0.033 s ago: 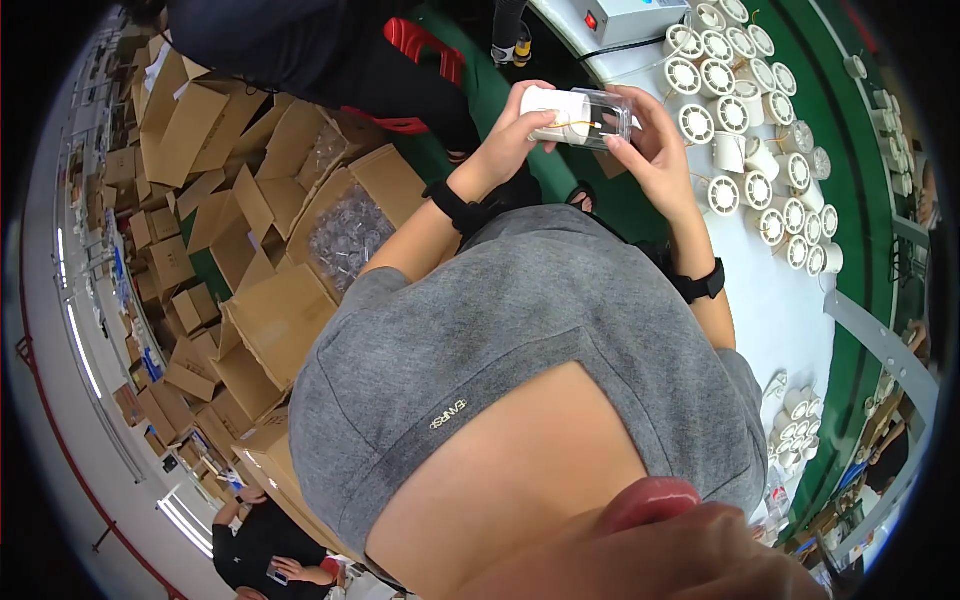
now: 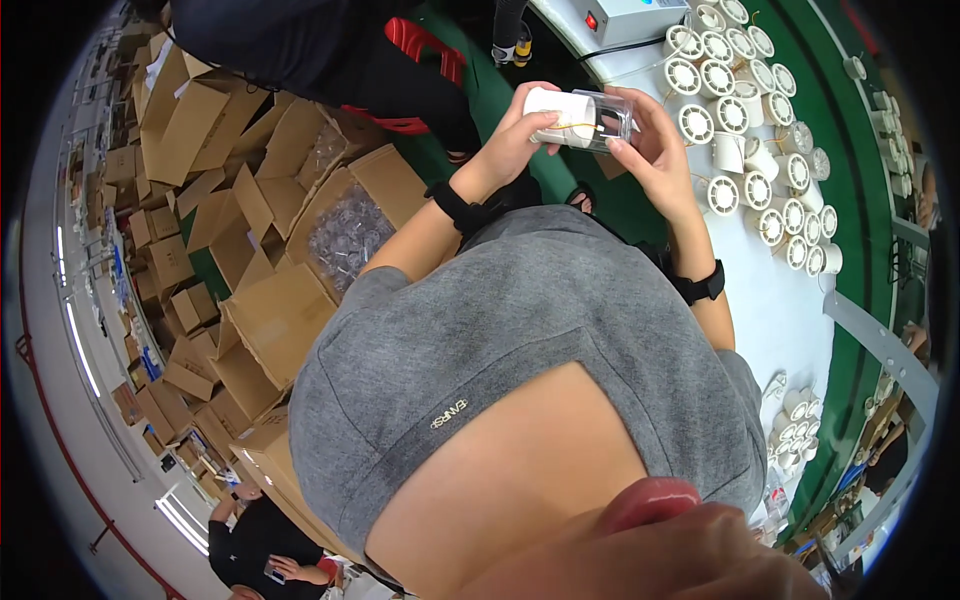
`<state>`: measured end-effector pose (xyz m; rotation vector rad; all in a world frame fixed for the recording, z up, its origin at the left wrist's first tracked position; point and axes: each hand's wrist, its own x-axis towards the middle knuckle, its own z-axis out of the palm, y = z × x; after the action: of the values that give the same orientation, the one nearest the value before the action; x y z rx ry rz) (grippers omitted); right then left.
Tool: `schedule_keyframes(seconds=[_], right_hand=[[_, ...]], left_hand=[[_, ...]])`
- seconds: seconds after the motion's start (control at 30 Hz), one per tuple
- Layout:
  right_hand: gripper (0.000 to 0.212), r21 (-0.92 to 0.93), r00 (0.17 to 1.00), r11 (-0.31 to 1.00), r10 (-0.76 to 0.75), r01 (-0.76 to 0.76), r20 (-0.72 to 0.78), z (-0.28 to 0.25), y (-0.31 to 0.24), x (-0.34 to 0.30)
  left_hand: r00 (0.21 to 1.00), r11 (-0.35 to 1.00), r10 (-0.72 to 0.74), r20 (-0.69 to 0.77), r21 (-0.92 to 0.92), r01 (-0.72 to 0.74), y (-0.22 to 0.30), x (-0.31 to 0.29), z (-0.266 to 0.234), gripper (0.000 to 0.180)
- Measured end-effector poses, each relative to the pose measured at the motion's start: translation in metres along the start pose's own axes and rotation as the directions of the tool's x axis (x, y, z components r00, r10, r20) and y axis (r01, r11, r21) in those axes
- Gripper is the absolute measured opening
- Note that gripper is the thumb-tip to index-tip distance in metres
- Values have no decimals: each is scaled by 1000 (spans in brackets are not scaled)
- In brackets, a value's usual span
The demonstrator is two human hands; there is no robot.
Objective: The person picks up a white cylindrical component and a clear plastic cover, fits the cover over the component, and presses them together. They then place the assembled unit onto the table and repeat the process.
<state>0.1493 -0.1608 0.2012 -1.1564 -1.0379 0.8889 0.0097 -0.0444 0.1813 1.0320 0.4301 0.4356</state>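
My left hand (image 2: 512,138) is wrapped round a white plastic cylinder (image 2: 560,104), its thumb on the near side. A thin yellow wire (image 2: 578,126) runs along that cylinder. My right hand (image 2: 655,150) grips a clear plastic cup (image 2: 613,108) by its outer end, with thumb and fingers on opposite sides. Cylinder and cup lie end to end, the white one partly inside the clear one. How deep it sits is hard to make out. Both are held in the air in front of me, beside the table.
To the right, a white table (image 2: 740,290) carries many white cylinders (image 2: 757,190) with slotted round ends, and a grey box (image 2: 630,20) with a red switch. At left stands an open carton (image 2: 385,185) of clear cups (image 2: 348,232) among other cartons. A person in dark clothes (image 2: 270,50) is close ahead.
The white cylinder has shifted very slightly to the right, toward the clear cup. Both hands keep their grip. A person at the lower left has moved a little.
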Motion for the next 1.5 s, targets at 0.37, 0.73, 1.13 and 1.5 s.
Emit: schedule_keyframes(seconds=[0.37,0.73,1.13,1.5], right_hand=[[53,-21,992,992,123,-123,30,3,-4,-22],[50,-453,986,883,-54,121,158,-7,-19,-26],[51,-494,986,854,-146,165,77,-12,-25,-20],[52,-604,971,761,-205,235,119,-14,-35,-15]], left_hand=[[994,971,-47,-101,229,70,-9,-8,24,42],[967,920,-252,25,314,232,3,-1,37,58],[994,916,-80,72,399,45,5,6,44,68],[948,837,290,133,444,-319,-4,16,52,70]])
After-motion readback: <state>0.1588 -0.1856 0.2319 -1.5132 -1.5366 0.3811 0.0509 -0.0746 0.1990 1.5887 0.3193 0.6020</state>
